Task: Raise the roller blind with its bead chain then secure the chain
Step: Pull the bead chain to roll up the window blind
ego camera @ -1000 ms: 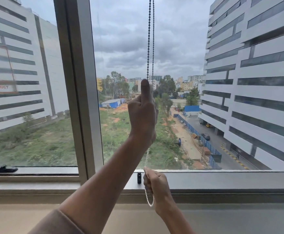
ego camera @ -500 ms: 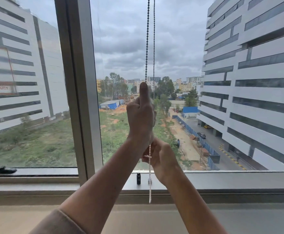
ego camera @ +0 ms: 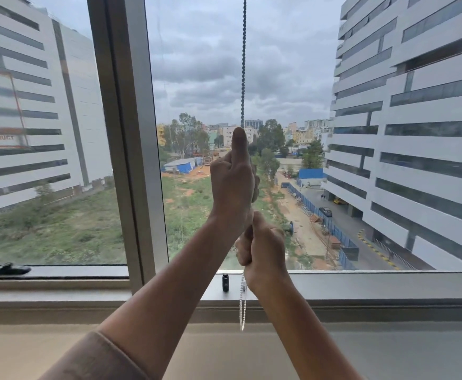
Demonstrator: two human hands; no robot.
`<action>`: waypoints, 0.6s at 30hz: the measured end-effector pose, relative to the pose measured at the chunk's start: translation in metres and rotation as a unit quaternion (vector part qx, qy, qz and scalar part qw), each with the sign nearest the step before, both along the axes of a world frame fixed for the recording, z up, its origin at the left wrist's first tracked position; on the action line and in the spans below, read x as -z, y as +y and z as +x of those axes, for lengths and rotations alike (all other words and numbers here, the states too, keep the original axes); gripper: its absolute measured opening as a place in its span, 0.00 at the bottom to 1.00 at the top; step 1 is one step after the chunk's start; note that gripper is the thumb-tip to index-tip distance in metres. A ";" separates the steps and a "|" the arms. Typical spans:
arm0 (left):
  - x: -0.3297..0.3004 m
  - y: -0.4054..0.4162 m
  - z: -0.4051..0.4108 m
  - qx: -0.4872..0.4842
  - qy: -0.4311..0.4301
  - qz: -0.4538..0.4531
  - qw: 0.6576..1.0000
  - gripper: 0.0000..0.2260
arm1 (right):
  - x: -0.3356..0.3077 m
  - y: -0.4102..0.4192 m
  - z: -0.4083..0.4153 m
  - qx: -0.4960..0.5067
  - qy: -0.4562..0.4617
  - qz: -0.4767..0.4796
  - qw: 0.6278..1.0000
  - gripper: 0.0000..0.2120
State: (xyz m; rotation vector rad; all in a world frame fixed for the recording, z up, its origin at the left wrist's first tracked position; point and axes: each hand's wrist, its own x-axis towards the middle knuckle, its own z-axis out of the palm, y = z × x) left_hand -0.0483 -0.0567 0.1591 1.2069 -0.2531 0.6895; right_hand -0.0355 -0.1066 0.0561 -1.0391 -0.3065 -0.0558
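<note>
Thin beaded roller-blind chain (ego camera: 243,64), dark against the sky and pale below, hanging straight down the pane, long axis vertical, bottom loop dangling past the grey window sill (ego camera: 389,286). Gripped high by the left hand (ego camera: 234,182), fist closed round it, one finger laid up along the beads. Directly beneath, touching that wrist, the right hand (ego camera: 262,245), also clenched on the chain (lower, and nearer the loop). Small black chain clip (ego camera: 225,282) on the frame, just left of the loop. No blind fabric in view, so probably nearly raised.

left hand (ego camera: 234,185) above right hand (ego camera: 262,245)
</note>
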 end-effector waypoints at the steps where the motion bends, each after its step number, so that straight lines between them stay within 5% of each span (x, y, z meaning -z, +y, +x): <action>1: -0.001 0.001 0.000 0.003 0.004 0.003 1.000 0.31 | 0.001 -0.002 0.000 0.001 -0.010 -0.001 1.000 0.31; 10: 0.024 0.011 0.001 0.070 0.068 0.020 0.995 0.25 | 0.048 -0.018 -0.002 -0.015 -0.123 -0.017 0.992 0.20; 18: 0.075 0.008 0.011 0.055 0.087 0.081 0.991 0.19 | 0.112 -0.029 0.003 0.047 -0.192 -0.155 0.968 0.12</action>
